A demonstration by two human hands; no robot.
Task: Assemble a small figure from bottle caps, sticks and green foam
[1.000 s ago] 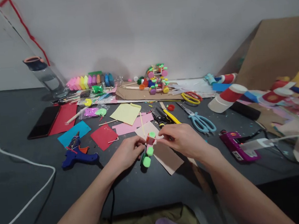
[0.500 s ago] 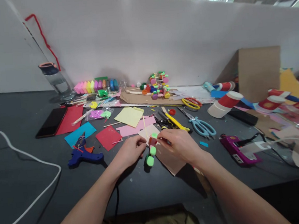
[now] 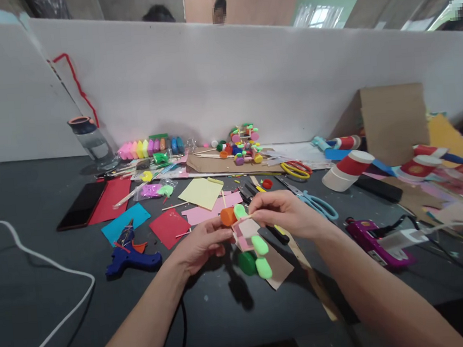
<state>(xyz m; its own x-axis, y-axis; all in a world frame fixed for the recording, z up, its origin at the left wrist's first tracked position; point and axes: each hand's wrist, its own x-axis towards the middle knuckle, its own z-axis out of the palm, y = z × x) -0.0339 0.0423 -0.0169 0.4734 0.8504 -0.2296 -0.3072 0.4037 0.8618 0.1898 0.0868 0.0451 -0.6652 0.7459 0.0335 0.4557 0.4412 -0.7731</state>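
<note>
The model is held clear of the table, partly over the tan sheet. The left hand pinches its left edge between thumb and curled fingers; the right hand nips the stick end — probably a two-sided grip for steadiness. It shows three light-green lumps, one orange cap and one green cap. Left of the sheet lies one glue gun, perhaps for easy reach; beyond the sheet — seemingly parked aside — stand what look like two similar models.
</note>
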